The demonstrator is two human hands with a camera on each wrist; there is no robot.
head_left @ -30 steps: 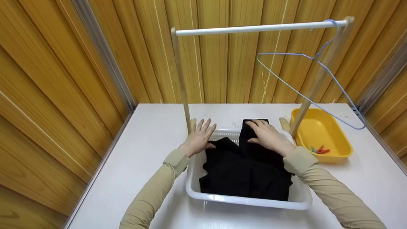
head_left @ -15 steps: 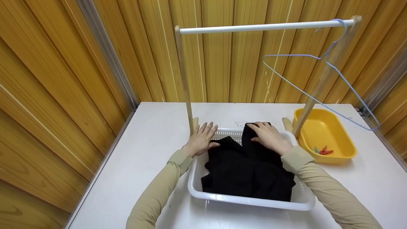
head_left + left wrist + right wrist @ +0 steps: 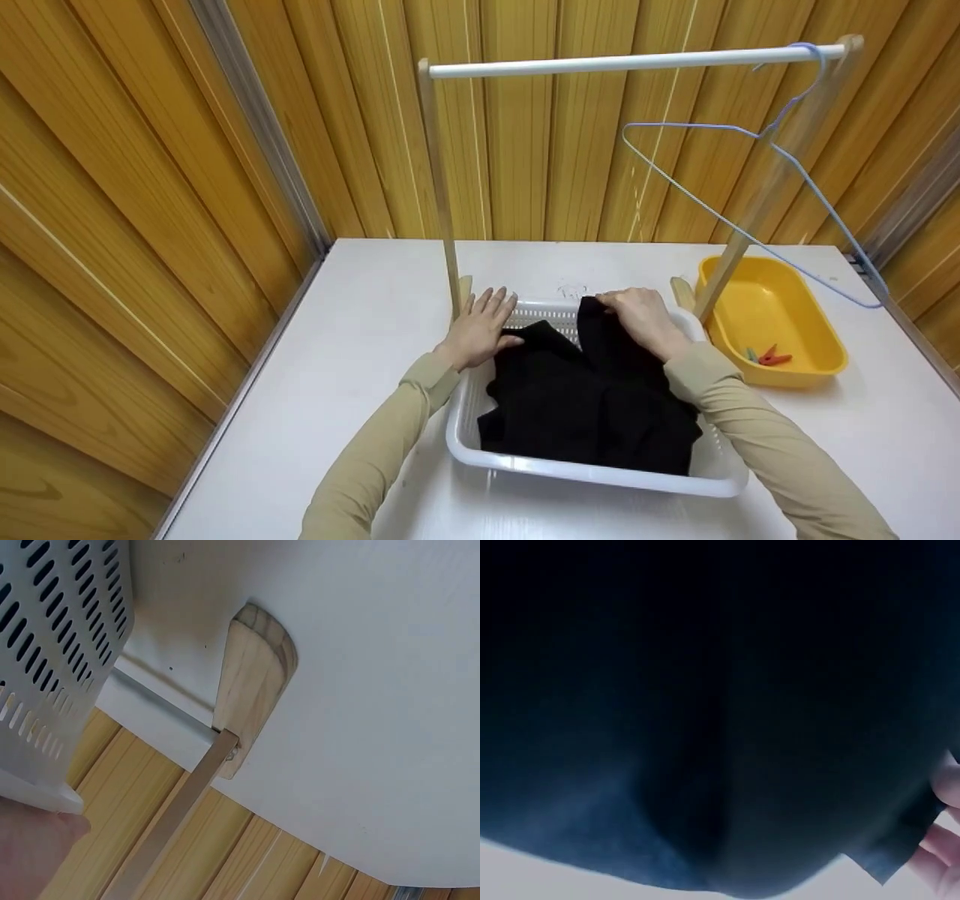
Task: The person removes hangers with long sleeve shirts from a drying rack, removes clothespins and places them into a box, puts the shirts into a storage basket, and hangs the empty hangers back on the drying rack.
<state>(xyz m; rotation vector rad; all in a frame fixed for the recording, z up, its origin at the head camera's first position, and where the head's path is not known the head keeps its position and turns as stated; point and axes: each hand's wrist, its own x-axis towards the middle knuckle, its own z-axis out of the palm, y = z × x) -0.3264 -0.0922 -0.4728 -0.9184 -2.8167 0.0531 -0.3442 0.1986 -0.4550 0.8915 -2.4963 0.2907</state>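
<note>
A black cloth garment (image 3: 577, 412) lies bunched in a white perforated basket (image 3: 592, 474) in the head view, its upper end reaching the far rim. My right hand (image 3: 641, 319) pinches the garment's far end, fingers curled at its edge. Dark fabric (image 3: 705, 727) fills most of the right wrist view, and a corner of it sits between the fingers (image 3: 930, 859) at the right. My left hand (image 3: 476, 330) rests on the basket's far left corner with its fingers straight. The left wrist view shows the basket's slotted side (image 3: 56, 622) and part of the left hand (image 3: 34, 847).
Behind the basket stands a rack with a white rail (image 3: 630, 64) and wooden posts; a lilac wire hanger (image 3: 720, 217) hangs at its right end. A yellow tub (image 3: 780, 300) with clothespins (image 3: 772, 357) stands right. The rack's wooden foot (image 3: 251, 664) is beside the basket.
My right hand's fingers were spread over the garment's far end and have curled to pinch its edge. My left hand stays at the basket corner. The head view has shifted slightly.
</note>
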